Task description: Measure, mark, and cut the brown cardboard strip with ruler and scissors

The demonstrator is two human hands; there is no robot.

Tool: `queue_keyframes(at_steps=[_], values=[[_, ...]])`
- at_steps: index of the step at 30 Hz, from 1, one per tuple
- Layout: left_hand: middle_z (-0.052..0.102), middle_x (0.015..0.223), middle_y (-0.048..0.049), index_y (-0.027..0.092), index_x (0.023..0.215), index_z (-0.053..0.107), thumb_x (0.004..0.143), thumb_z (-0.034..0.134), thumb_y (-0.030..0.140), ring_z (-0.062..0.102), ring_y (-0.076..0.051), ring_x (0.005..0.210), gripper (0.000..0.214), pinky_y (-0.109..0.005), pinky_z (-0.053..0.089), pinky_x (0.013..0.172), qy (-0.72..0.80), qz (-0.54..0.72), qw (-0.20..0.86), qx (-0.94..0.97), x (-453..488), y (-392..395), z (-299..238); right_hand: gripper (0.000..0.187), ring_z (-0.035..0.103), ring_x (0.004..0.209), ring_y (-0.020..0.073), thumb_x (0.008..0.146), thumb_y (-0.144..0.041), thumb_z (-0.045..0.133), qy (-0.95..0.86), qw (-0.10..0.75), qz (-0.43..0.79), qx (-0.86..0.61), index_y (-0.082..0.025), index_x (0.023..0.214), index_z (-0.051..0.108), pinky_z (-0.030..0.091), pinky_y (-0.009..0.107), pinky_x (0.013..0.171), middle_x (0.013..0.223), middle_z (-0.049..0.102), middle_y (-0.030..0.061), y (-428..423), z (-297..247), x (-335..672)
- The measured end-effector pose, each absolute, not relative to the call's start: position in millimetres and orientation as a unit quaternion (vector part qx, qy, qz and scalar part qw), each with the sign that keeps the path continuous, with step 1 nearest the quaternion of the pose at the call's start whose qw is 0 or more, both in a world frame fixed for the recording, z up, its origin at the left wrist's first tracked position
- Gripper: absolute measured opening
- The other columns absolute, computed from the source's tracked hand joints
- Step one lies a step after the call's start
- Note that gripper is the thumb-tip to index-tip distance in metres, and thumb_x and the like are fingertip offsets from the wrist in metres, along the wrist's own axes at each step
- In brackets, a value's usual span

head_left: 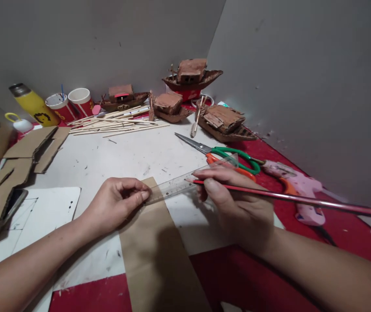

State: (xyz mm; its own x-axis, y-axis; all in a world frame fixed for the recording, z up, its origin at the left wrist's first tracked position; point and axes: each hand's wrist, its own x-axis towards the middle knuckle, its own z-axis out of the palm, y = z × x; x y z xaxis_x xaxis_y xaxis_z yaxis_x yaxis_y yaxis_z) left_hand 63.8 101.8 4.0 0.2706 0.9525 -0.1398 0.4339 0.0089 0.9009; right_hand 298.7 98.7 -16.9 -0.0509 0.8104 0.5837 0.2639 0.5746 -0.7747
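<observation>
My left hand (120, 199) pinches the near end of a clear plastic ruler (172, 189) over a long strip of brown cardboard (152, 247). The ruler slants up to the right, past the strip's edge. In my right hand (237, 203) is a red pencil (270, 193), gripped between thumb and fingers. Its sharpened tip points left, close above the ruler. Whether it touches the ruler cannot be told. White paper (129, 151) lies beneath the strip on a red tabletop (90, 297).
Green-and-orange scissors (201, 146) and a pink glue gun (305, 190) lie to the right. Several brown model boats (222, 121), thin wooden sticks (116, 123), cups (81, 102) and a yellow bottle (34, 104) stand at the back. Cardboard pieces (19, 173) and a drawn sheet (51, 208) are left.
</observation>
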Motion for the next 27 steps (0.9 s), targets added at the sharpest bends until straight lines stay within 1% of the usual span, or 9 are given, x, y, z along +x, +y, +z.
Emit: queue_keyframes(at_steps=[3,6,11,16,22,27], values=[[0.076,0.078,-0.0040,0.016,0.079,0.075,0.082,0.066,0.029,0.065,-0.016,0.071,0.016,-0.025,0.049,0.067,0.549,0.281,0.451,0.645,68.3,99.7,6.4,0.009,0.067,0.076,0.0177,0.088,-0.017,0.063,-0.659,0.565,0.267,-0.419,-0.023,0.093,0.067,0.054,0.031,0.069,0.084,0.070,0.0021,97.0,-19.2,297.5],[0.076,0.078,-0.0034,0.017,0.078,0.075,0.081,0.067,0.029,0.066,-0.016,0.072,0.015,-0.025,0.049,0.068,0.553,0.283,0.442,0.647,70.1,98.1,5.6,0.008,0.065,0.072,0.0168,0.086,-0.016,0.064,-0.675,0.565,0.245,-0.407,-0.023,0.089,0.065,0.054,0.031,0.069,0.078,0.069,0.0005,96.0,-21.2,298.6],[0.075,0.076,-0.0022,0.017,0.079,0.074,0.082,0.066,0.029,0.064,-0.015,0.069,0.014,-0.024,0.048,0.065,0.562,0.288,0.423,0.650,71.6,96.9,1.6,0.010,0.067,0.071,0.0148,0.085,-0.015,0.067,-0.703,0.541,0.219,-0.406,-0.024,0.091,0.066,0.055,0.026,0.069,0.080,0.071,-0.0010,94.0,-21.3,301.4],[0.073,0.072,-0.0021,0.017,0.076,0.073,0.080,0.067,0.030,0.062,-0.014,0.066,0.015,-0.024,0.048,0.063,0.572,0.292,0.411,0.647,75.3,96.0,1.5,0.009,0.068,0.070,0.0151,0.086,-0.015,0.065,-0.706,0.544,0.233,-0.389,-0.023,0.089,0.067,0.056,0.025,0.065,0.079,0.072,-0.0004,94.3,-16.1,299.1],[0.072,0.070,-0.0014,0.017,0.077,0.074,0.079,0.069,0.028,0.061,-0.014,0.064,0.012,-0.024,0.047,0.060,0.581,0.293,0.409,0.640,79.4,96.5,1.3,0.006,0.068,0.069,0.0155,0.085,-0.017,0.064,-0.706,0.542,0.253,-0.379,-0.022,0.086,0.067,0.056,0.025,0.063,0.077,0.073,0.0002,95.8,-11.4,297.1],[0.076,0.077,-0.0025,0.019,0.079,0.075,0.078,0.071,0.026,0.066,-0.016,0.071,0.008,-0.026,0.051,0.066,0.566,0.310,0.389,0.657,78.7,97.5,-1.9,0.006,0.068,0.069,0.0164,0.085,-0.018,0.063,-0.703,0.535,0.255,-0.392,-0.022,0.084,0.067,0.057,0.026,0.063,0.076,0.073,0.0009,96.3,-10.5,297.4]])
